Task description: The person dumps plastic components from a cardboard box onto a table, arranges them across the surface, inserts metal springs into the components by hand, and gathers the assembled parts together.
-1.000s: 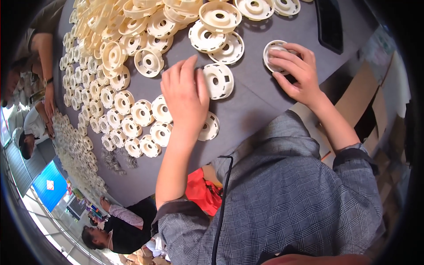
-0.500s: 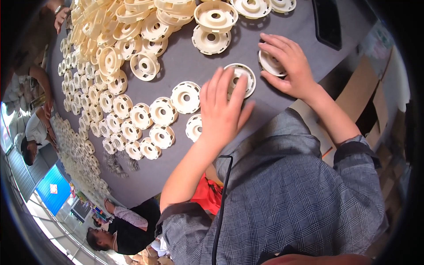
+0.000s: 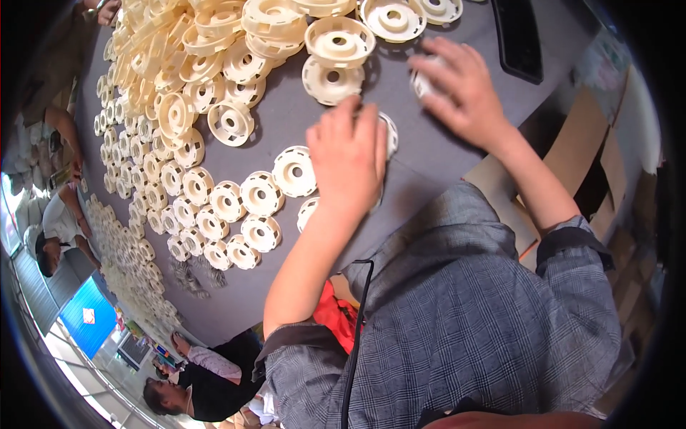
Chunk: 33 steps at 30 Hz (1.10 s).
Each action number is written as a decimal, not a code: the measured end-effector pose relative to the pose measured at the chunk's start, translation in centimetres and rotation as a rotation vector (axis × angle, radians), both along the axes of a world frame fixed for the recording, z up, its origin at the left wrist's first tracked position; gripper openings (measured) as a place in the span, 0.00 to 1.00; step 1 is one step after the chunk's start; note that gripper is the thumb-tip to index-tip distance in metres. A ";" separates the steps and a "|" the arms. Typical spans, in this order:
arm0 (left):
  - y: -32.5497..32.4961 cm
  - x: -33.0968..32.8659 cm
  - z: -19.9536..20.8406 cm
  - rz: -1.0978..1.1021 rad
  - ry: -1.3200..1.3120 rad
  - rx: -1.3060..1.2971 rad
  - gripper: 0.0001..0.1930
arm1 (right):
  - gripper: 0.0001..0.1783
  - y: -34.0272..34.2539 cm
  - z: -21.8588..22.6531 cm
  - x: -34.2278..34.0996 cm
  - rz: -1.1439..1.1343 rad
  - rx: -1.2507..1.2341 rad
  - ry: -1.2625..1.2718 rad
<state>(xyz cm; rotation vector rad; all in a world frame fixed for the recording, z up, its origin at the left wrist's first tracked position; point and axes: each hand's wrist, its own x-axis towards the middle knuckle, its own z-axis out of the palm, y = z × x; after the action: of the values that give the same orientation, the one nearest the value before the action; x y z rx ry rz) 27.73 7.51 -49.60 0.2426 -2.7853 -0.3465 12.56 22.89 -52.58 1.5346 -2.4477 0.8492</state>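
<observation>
My left hand (image 3: 348,157) lies palm down over the grey table, its fingers bent and drawn together. Whatever is under the fingertips is hidden. Beside those fingers, a round cream plastic part (image 3: 391,134) shows only its slotted rim. To the right, my right hand (image 3: 463,89) is blurred by motion, with fingers and thumb curved around another round plastic part (image 3: 420,84), mostly covered. Just left of my left hand sits a cream part with a centre hole (image 3: 294,171). A further one (image 3: 306,213) is partly hidden behind my left wrist.
A large heap of cream round parts (image 3: 207,50) fills the far left, with rows of them (image 3: 213,223) along the table. Two stacked parts (image 3: 339,43) stand ahead. A black phone-like slab (image 3: 518,39) lies at the far right. Other people (image 3: 214,379) work along the left side.
My left hand's fingers have come together from a spread pose, and the hand has moved a little farther out. My right hand has shifted slightly, its part now more covered. The view has tilted slightly.
</observation>
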 end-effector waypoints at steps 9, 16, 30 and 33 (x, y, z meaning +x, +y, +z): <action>-2.6 -1.2 0.7 0.027 0.076 0.195 0.31 | 0.28 -4.5 0.3 2.5 0.034 -0.409 -0.186; -3.9 0.3 1.5 -0.036 -0.262 0.099 0.35 | 0.25 -8.2 1.3 -0.4 0.073 -0.052 0.086; -5.4 -3.1 -0.8 -0.167 -0.115 0.058 0.35 | 0.21 -1.8 2.7 -1.1 -0.013 -0.056 0.092; -4.8 0.6 0.2 -0.188 -0.242 0.049 0.33 | 0.23 -1.5 1.8 -1.9 -0.064 -0.048 0.046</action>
<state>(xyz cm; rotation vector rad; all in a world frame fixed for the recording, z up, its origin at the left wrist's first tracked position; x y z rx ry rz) 28.31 2.73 -49.36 0.0350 -3.0505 -0.4581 10.64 21.38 -50.74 1.4355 -2.4122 0.8446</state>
